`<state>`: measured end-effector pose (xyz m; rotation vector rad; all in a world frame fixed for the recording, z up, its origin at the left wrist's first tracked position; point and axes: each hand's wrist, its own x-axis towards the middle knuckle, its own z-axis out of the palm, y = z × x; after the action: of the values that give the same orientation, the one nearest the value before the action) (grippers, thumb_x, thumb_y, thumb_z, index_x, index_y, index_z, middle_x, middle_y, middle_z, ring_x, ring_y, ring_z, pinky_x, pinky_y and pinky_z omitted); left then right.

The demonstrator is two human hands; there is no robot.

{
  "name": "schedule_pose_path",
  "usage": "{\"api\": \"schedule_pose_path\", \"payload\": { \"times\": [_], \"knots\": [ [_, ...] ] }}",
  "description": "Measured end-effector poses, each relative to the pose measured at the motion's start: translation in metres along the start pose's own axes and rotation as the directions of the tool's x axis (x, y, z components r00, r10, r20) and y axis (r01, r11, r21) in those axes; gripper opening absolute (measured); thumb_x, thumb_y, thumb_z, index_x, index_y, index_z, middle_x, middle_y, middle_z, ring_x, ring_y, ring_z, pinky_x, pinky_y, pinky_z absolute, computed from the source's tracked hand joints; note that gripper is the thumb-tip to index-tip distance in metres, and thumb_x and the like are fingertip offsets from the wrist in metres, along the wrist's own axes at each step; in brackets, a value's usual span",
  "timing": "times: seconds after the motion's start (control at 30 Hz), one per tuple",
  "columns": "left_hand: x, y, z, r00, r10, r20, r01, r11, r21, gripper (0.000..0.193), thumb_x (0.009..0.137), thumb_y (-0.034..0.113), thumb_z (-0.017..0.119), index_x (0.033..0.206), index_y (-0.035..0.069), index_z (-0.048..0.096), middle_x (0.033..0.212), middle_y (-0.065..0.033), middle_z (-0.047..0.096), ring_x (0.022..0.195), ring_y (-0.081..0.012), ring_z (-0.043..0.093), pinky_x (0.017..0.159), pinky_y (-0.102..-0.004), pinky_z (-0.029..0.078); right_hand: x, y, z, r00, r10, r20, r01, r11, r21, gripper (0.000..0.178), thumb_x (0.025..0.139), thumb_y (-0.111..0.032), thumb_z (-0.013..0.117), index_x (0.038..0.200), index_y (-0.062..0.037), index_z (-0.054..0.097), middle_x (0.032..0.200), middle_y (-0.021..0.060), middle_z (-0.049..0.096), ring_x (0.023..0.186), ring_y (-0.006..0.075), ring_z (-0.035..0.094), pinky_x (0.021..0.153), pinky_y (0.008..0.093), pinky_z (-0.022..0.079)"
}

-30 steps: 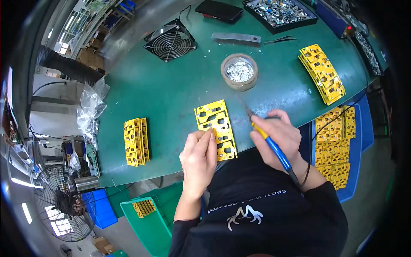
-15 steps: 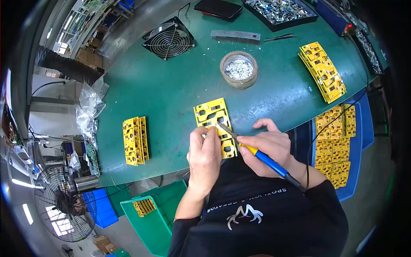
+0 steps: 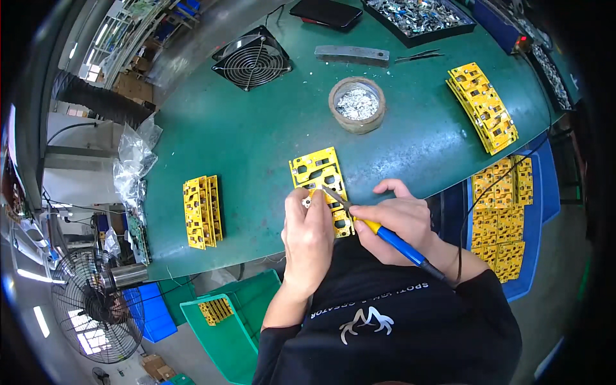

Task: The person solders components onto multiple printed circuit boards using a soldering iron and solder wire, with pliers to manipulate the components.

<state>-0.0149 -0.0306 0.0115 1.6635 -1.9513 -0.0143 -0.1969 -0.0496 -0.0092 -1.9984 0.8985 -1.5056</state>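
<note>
A yellow circuit board panel (image 3: pixel 316 163) with cut-out slots lies on the green table in front of me. My right hand (image 3: pixel 399 224) is closed round the blue and yellow handle of a soldering iron (image 3: pixel 401 245). The iron's tip rests at the middle of the panel, close to my left fingertips. My left hand (image 3: pixel 308 228) is pinched over the panel's left side. Whatever is between its fingertips is too small or too hidden to name.
Stacks of yellow panels stand at the left (image 3: pixel 202 212) and far right (image 3: pixel 484 109). Beyond my hands are a round pot of silvery bits (image 3: pixel 332 106), a square fan (image 3: pixel 253 61), a metal bar (image 3: pixel 351 55) and tweezers (image 3: pixel 418 56). A blue bin (image 3: pixel 536 256) stands right, a green bin (image 3: pixel 221 350) left.
The soldering iron and my right hand have shifted very slightly left. My left hand stays at the same place on the panel.
</note>
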Motion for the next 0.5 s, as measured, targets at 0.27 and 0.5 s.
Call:
{"api": "schedule_pose_path", "payload": {
  "times": [0.27, 0.5],
  "knots": [
    [0.001, 0.002, -0.011, 0.991, -0.036, 0.13, 0.027, 0.997, 0.069, 0.027, 0.097, 0.001, 0.068, 0.124, -0.001, 0.07, 0.121, -0.0194, 0.06, 0.085, -0.0355, 0.072, 0.066, -0.0447, 0.058, -0.002, 0.0, 0.001, 0.999, -0.043, 0.025, 0.044, 0.998, -0.04, 0.025, 0.077, -0.002, 0.082, 0.102, -0.0027, 0.076, 0.074, 0.0057, 0.073, 0.062, 0.0194, 0.069, 0.085, 0.0435, 0.056],
    [0.001, 0.005, -0.024, 0.933, -0.07, 0.353, 0.052, 0.997, 0.062, 0.061, 0.083, -0.015, 0.065, 0.143, -0.008, 0.053, 0.126, -0.0269, 0.051, 0.096, -0.045, 0.07, 0.078, -0.0492, 0.06, -0.003, -0.004, 0.002, 0.997, -0.071, 0.013, 0.072, 0.996, -0.056, 0.026, 0.077, -0.001, 0.082, 0.102, -0.0022, 0.076, 0.073, 0.0052, 0.072, 0.061, 0.0184, 0.069, 0.086, 0.0435, 0.056]
  ]
}}
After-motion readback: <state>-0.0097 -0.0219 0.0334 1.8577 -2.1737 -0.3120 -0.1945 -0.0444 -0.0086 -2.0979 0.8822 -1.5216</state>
